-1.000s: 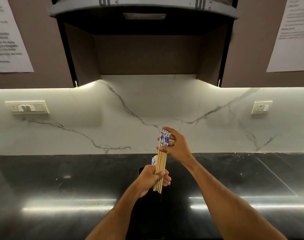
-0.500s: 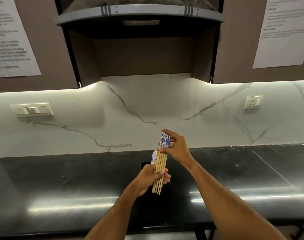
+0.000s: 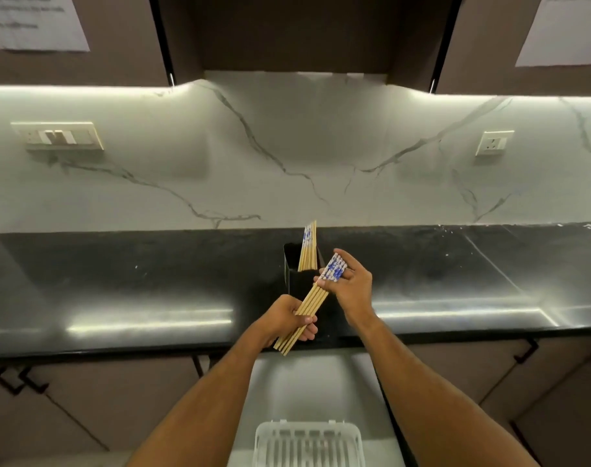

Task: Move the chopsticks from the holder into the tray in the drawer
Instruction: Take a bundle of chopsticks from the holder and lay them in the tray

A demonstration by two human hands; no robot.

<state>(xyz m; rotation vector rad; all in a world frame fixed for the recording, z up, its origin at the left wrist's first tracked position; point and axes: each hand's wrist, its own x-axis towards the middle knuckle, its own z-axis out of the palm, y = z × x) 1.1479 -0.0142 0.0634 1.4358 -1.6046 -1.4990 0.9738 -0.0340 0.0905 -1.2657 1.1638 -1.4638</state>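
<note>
The bundle of chopsticks (image 3: pixel 312 303), held nearly upright half a second ago, is now tipped onto a diagonal, and the open drawer (image 3: pixel 287 382) with its white tray (image 3: pixel 309 444) is brought into the head view. The bundle's long axis is laid from 7 o'clock to 1 o'clock, bare tips low, blue-patterned ends high. The lower half is gripped by the left hand (image 3: pixel 289 320), fingers curled shut around it; the patterned ends are pinched by the fingers of the right hand (image 3: pixel 349 286). More chopsticks are left standing in the black holder (image 3: pixel 295 274) on the table (image 3: pixel 118 291), at 12 o'clock from the hands. The tray is seen at 6 o'clock, well below the bundle, so a downward carry is judged to be needed, led by the left hand, which is the nearer.
</note>
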